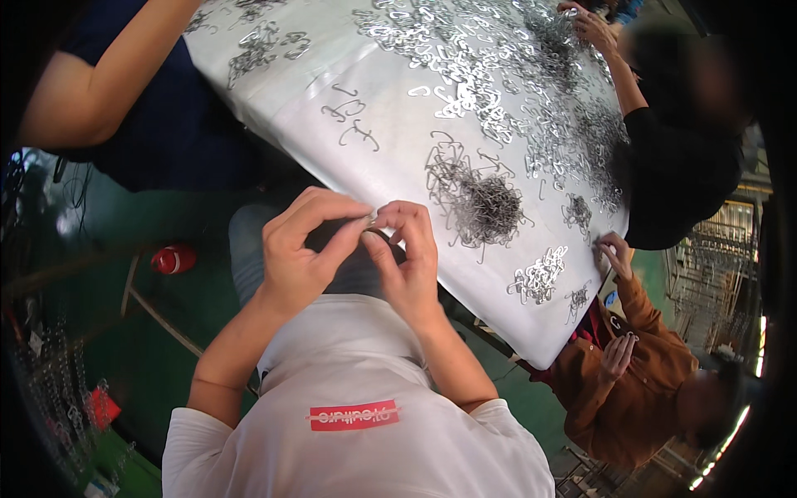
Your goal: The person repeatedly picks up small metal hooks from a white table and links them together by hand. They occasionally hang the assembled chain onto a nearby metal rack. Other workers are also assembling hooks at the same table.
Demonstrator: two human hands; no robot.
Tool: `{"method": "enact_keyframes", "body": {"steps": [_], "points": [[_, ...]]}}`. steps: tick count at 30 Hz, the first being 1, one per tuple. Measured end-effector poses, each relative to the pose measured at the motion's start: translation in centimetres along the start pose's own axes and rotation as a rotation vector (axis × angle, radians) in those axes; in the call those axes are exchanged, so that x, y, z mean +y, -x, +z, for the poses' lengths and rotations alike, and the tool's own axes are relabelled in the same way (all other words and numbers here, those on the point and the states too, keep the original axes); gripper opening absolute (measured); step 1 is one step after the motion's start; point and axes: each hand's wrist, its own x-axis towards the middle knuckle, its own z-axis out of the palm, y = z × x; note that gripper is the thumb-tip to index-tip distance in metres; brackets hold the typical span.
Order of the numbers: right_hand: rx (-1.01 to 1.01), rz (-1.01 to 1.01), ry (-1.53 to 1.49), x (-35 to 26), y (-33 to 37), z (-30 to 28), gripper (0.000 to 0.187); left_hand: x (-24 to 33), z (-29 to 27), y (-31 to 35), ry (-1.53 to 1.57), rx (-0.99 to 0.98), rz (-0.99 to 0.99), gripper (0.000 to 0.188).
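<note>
Over our lap (pixel 249 253): a small metal piece (pixel 372 222), held up beside the near edge of the white worktop (pixel 382 166). Our fingers hide most of it, so we cannot tell its shape.
Left hand (pixel 300 236): thumb and first finger pinch the small metal piece.
Right hand (pixel 414 257): thumb and first finger pinch the same piece from the other side; the other fingers curl in.
Big wire pile (pixel 491 207): thin, dark bent wires in a tangle, on the worktop to the right of our hands.
Loose wire hooks (pixel 359 134): a few, lying apart, farther up the worktop.
Shiny metal loops (pixel 465 91): lots of them, spread out at the far side.
Little shiny heap (pixel 540 274): near the right corner.
Person in brown (pixel 656 365): sits at our right, one hand on the worktop's edge.
Person in black (pixel 681 174): reaches into the far metal bits.
Red tub (pixel 173 259): down to our left.
</note>
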Motion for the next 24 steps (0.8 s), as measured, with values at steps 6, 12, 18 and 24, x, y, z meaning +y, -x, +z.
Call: {"method": "enact_keyframes", "body": {"steps": [6, 12, 18, 24], "points": [[0.107, 0.19, 0.553, 8.2, -9.7, -11.9, 0.012, 0.0, -0.8, 0.5, 0.043, 0.018, -0.041, 0.02], [-0.199, 0.343, 1.02, 15.3, -15.4, -16.9, 0.019, -0.3, -1.3, 1.0, 0.039, 0.019, -0.045, 0.02], [-0.273, 0.227, 1.031, 13.8, -14.9, -15.3, 0.018, -0.5, -1.3, 1.4, 0.068, 0.055, -0.074, 0.02], [-0.134, 0.348, -0.159, 6.5, -8.9, -8.3, 0.02, -0.8, -0.9, 2.0, 0.1, 0.101, -0.104, 0.02]]}}
